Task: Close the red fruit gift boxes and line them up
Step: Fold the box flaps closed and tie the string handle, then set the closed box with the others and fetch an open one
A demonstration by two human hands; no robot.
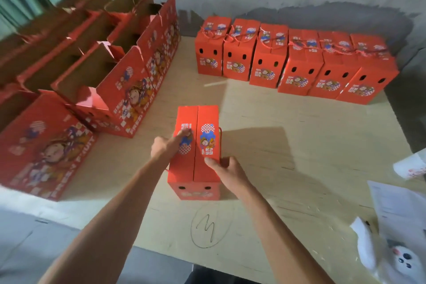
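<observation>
Open boxes (96, 69): far left, flaps up, not yet closed.
Left hand (164, 145): fingers extended, pressing flat on the left flap of the box in hand (197, 150).
Box in hand: centre of table (299, 168), near me, both flaps down and meeting.
Right hand (227, 168): thumb on top, fingers curled round the near right edge.
Closed row (297, 62): far right, six side by side.
Doing it well: I judge the flaps need even pressure, seam straight, before the box joins the row.
Hard to see: the box's rope handle mostly hidden; far-left boxes' insides dark.
</observation>
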